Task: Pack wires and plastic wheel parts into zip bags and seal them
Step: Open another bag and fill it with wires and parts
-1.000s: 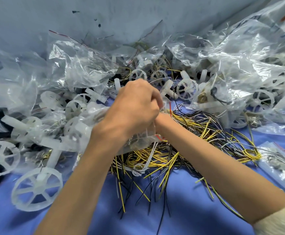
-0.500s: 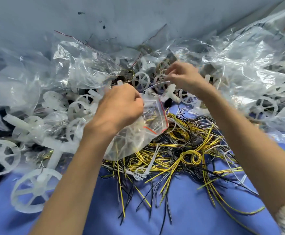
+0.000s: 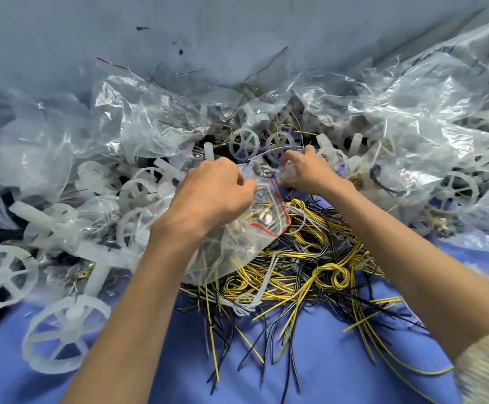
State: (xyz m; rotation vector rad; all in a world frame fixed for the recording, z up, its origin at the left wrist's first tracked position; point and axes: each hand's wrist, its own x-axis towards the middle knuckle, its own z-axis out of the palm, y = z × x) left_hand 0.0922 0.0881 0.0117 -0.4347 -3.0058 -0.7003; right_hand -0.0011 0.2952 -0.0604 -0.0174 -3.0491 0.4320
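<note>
Zip bag (image 3: 233, 246) in left hand (image 3: 211, 193); right hand (image 3: 310, 173) grips wheel part (image 3: 286, 171).

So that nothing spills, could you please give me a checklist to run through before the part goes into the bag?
1. Left hand grips the zip bag near its mouth: ok.
2. Bag mouth open, red zip strip parted: ok, it looks open towards the right hand.
3. Right hand holds a white plastic part: ok, though the fingers hide most of it.
4. Part lined up at the mouth: ok, it sits just beside the opening.
5. Wires already inside the bag: cannot tell, since the wire pile shows through the film.
6. Bag sealed: not ok, not yet done.
</note>
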